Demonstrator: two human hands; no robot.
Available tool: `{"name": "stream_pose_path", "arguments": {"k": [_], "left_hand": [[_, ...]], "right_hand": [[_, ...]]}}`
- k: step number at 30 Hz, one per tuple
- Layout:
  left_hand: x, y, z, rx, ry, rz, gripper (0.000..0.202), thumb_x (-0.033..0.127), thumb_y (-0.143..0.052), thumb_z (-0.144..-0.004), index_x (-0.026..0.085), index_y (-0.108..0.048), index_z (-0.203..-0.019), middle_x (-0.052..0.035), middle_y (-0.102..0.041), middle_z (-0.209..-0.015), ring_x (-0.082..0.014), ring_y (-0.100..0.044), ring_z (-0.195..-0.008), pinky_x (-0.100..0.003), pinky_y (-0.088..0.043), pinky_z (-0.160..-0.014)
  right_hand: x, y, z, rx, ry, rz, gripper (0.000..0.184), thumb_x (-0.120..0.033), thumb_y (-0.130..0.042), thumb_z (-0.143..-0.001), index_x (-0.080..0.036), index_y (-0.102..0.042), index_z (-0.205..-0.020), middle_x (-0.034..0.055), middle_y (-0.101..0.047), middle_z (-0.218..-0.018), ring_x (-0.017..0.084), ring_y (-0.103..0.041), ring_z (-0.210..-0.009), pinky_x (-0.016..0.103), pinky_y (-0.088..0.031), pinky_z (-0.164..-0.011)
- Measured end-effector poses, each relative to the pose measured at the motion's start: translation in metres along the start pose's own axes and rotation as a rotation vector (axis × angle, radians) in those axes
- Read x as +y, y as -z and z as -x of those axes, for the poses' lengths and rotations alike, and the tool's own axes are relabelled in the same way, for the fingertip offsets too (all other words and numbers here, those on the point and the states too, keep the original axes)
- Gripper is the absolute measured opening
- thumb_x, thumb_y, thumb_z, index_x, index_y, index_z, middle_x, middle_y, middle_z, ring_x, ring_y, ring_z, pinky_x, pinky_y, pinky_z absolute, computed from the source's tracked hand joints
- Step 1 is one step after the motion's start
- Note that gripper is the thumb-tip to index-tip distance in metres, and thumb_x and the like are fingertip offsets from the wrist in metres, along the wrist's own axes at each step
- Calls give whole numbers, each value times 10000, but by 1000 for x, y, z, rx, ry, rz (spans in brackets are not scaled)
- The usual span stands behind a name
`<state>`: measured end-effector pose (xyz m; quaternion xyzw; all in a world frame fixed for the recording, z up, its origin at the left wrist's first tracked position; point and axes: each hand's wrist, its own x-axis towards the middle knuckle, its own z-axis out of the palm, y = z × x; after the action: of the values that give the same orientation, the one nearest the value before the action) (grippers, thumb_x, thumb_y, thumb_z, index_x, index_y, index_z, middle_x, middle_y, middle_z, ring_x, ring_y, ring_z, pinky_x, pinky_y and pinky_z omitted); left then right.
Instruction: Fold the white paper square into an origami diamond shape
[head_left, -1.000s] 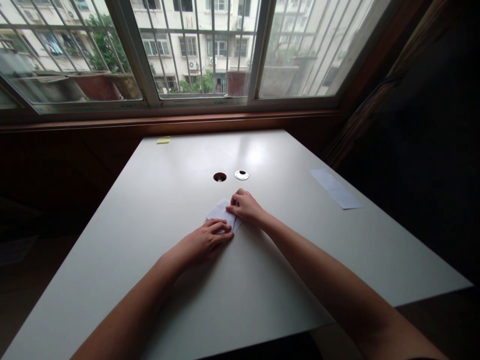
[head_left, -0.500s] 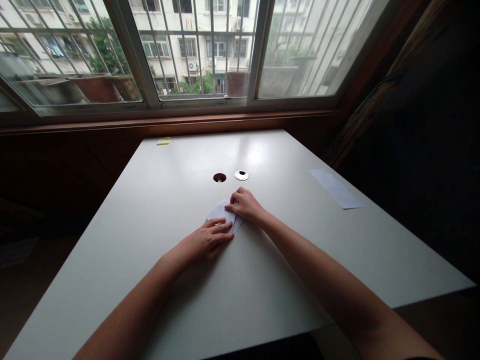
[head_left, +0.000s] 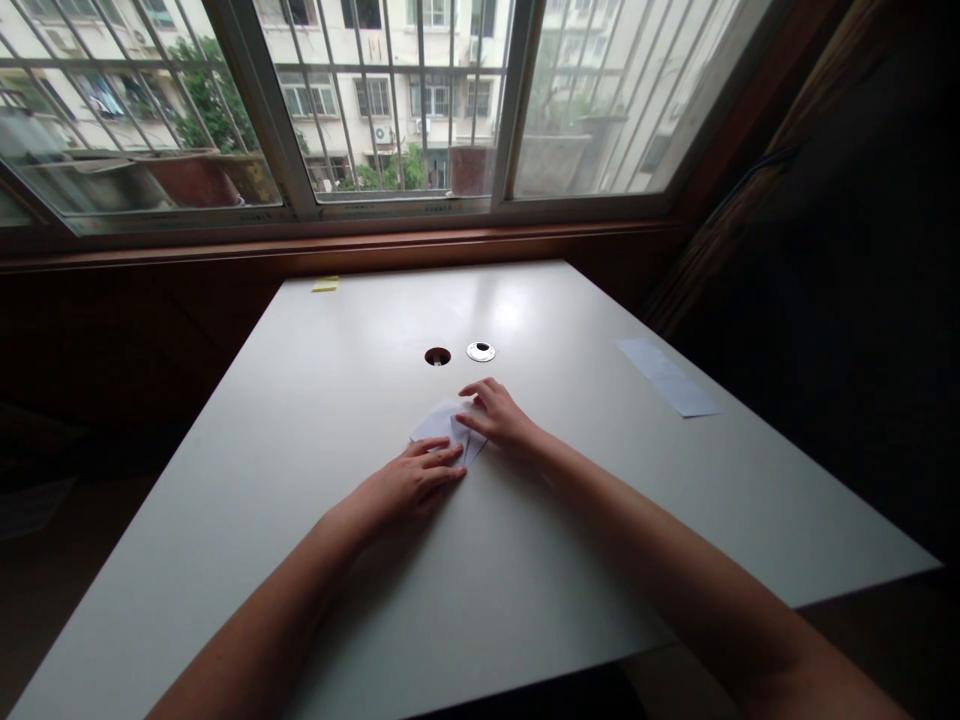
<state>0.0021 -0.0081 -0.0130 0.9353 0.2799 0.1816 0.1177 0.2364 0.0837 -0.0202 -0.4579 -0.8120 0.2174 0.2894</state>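
Note:
A small folded white paper (head_left: 439, 424) lies on the white table (head_left: 300, 450), a little in front of me. My left hand (head_left: 415, 483) rests flat on the paper's near edge, fingers stretched and pressing it down. My right hand (head_left: 499, 414) is on the paper's right side, its fingertips pressed together on a fold. Most of the paper is hidden under the two hands.
A round cable hole (head_left: 437, 356) and its silver cap (head_left: 481, 351) sit just beyond the paper. A strip of white paper (head_left: 667, 376) lies near the right edge. A yellow note (head_left: 325, 285) is at the far edge, below the barred window (head_left: 405, 100).
My right hand's fingers have slid slightly down and toward the paper's middle along the fold. My left hand has stayed in place.

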Motion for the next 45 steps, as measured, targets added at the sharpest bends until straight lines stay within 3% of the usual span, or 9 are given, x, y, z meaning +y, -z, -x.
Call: {"name": "stream_pose_path", "arguments": {"k": [6, 22, 30, 38, 45], "left_hand": [[-1, -2, 1, 3, 4, -7, 379, 191, -498, -934, 239, -597, -1296, -64, -533, -1423, -258, -399, -1380, -463, -422, -1108], [3, 2, 0, -7, 10, -14, 413, 164, -536, -878, 218, -601, -1282, -83, -538, -1417, -280, -409, -1373, -487, -430, -1095], [4, 4, -1, -14, -5, -28, 382, 177, -513, -914, 212, -598, -1285, -95, -548, -1406, -276, -415, -1370, -477, -435, -1092], [0, 3, 1, 10, -33, -7, 428, 181, -534, -915, 260, -557, -1336, -100, -552, -1388, -262, -414, -1371, -467, -430, -1094], [-1, 2, 2, 17, -28, -1, 441, 192, -541, -928, 292, -537, -1357, -105, -545, -1360, -261, -416, -1365, -461, -430, -1092]], "right_hand": [[-7, 6, 23, -48, -21, 127, 599, -468, -719, -778, -279, -507, -1306, 91, -489, -1267, 283, -457, -1184, 455, -397, -1028], [1, 3, -4, 90, -215, 123, 421, -279, -705, -771, -247, -560, -1165, 74, -548, -1122, 261, -499, -1048, 426, -423, -955], [1, 3, 5, 129, -118, 126, 306, -311, -631, -859, -232, -573, -1149, 72, -574, -1101, 232, -528, -991, 386, -440, -919], [-5, 6, 17, -8, -14, 172, 462, -490, -731, -774, -289, -601, -1169, 74, -516, -1171, 257, -491, -1087, 428, -429, -969], [-13, 7, 29, -50, -11, 201, 514, -519, -728, -769, -312, -577, -1215, 75, -485, -1235, 272, -470, -1124, 452, -412, -999]]}}
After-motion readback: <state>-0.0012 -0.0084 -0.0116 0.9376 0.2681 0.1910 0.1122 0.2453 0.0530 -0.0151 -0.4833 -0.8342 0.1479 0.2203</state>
